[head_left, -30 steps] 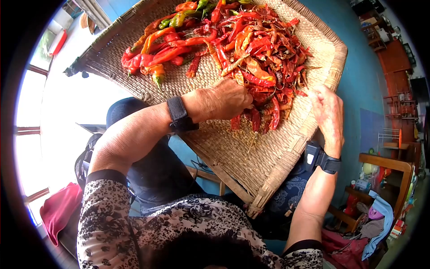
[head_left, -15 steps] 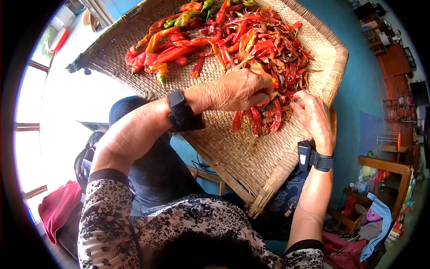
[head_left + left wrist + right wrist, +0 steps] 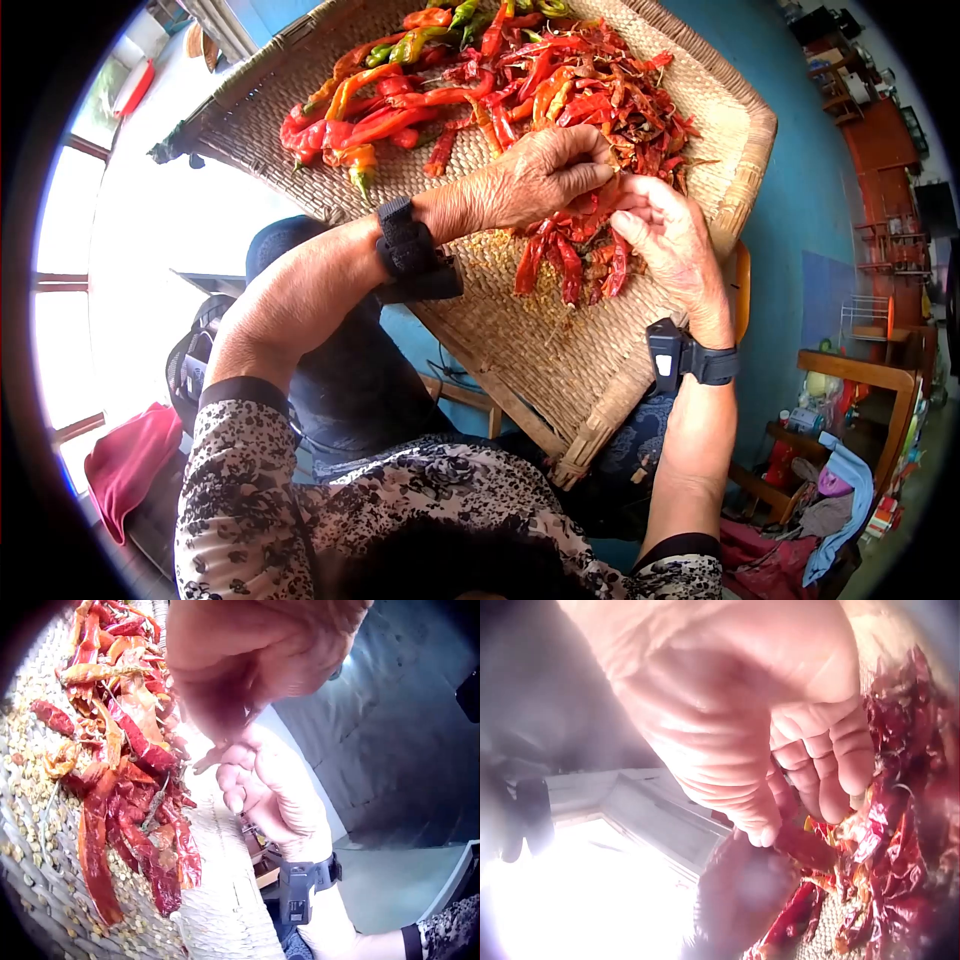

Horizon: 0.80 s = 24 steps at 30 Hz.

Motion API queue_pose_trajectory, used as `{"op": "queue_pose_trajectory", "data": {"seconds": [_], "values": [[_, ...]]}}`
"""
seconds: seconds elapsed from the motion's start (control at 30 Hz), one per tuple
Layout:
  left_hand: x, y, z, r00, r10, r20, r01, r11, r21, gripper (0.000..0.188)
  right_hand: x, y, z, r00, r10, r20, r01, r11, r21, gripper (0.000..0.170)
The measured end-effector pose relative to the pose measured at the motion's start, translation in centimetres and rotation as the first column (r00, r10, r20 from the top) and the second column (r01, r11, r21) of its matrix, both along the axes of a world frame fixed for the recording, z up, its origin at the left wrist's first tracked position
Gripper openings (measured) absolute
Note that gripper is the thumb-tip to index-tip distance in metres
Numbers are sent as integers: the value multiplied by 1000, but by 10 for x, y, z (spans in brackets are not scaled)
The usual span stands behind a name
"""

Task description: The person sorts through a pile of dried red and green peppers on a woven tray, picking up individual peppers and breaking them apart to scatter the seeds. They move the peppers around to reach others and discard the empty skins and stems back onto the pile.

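Note:
Over the woven tray, both hands meet at the near side of a heap of dried red peppers. My left hand has its thumb and fingertips pinched together on a pepper. Facing it from the right, my right hand pinches a red pepper between thumb and forefinger, its other fingers loosely curled. Whether both hands hold the same pepper cannot be told; the left fingertips are partly hidden. Below them lie several split red peppers and scattered pale seeds.
Glossy red, orange and green peppers lie on the tray's far left. The woven tray has a raised, bound edge on the right. Beyond it stand a wooden chair and heaped cloths; a pink cloth hangs at the left.
My left hand has moved right and slightly up from the near peppers. My right hand has come left from the tray's edge to meet it and now pinches a pepper.

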<state>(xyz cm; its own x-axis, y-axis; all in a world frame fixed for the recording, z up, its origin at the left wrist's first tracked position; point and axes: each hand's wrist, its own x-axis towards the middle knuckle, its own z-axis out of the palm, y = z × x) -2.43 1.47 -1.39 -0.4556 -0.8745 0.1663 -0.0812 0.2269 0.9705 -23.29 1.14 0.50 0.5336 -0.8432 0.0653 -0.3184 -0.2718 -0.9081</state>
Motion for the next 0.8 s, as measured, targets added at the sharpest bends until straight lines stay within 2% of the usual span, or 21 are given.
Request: {"op": "queue_pose_trajectory", "data": {"seconds": [0.07,0.2,0.27,0.33,0.37,0.4,0.43,0.47,0.5,0.53,0.6,0.63,0.7,0.73,0.8], "values": [[-2,3,5,988,-14,-154,34,991,127,19,8,2,1,999,-7,-46,7,1000,-6,19],[-2,0,0,995,-10,-100,17,997,69,18,13,-1,-2,1000,-16,0,16,999,-39,12],[-1,-4,-5,1000,-1,-22,1,1000,6,17,6,-6,-6,995,-66,-81,50,983,-178,12],[3,-9,-6,988,138,67,-130,986,-107,19,-3,-2,13,970,-241,30,241,939,-244,13],[7,-12,-5,960,234,153,-189,946,-262,18,-21,-10,15,945,-323,50,322,892,-317,14],[10,-14,-1,915,337,221,-223,880,-419,17,-39,-13,20,893,-448,45,424,802,-421,14],[13,-18,-3,914,341,221,-222,874,-432,17,-62,-21,19,837,-546,38,474,689,-548,13],[17,-23,-9,888,386,251,-212,826,-522,17,-77,-22,22,773,-631,64,555,624,-550,11],[20,-27,-14,860,430,274,-191,770,-608,17,-105,-23,23,741,-672,-1,587,648,-486,12],[22,-27,-15,849,443,288,-211,784,-583,16,-122,-23,25,561,-804,-198,549,540,-638,18],[29,-33,-24,830,468,303,-192,750,-633,17,-138,-15,29,156,-792,-590,428,593,-682,26],[31,-34,-26,822,476,312,-217,769,-601,19,-143,-11,28,158,-800,-578,439,581,-685,26],[34,-38,-27,763,517,389,-229,778,-586,23,-150,-5,19,346,-736,-582,404,677,-615,31],[35,-40,-25,732,544,411,-234,767,-598,25,-148,-8,15,519,-719,-462,381,679,-628,30],[35,-40,-26,674,570,469,-273,782,-560,29,-129,-12,16,725,-636,-265,390,696,-603,31]]}}
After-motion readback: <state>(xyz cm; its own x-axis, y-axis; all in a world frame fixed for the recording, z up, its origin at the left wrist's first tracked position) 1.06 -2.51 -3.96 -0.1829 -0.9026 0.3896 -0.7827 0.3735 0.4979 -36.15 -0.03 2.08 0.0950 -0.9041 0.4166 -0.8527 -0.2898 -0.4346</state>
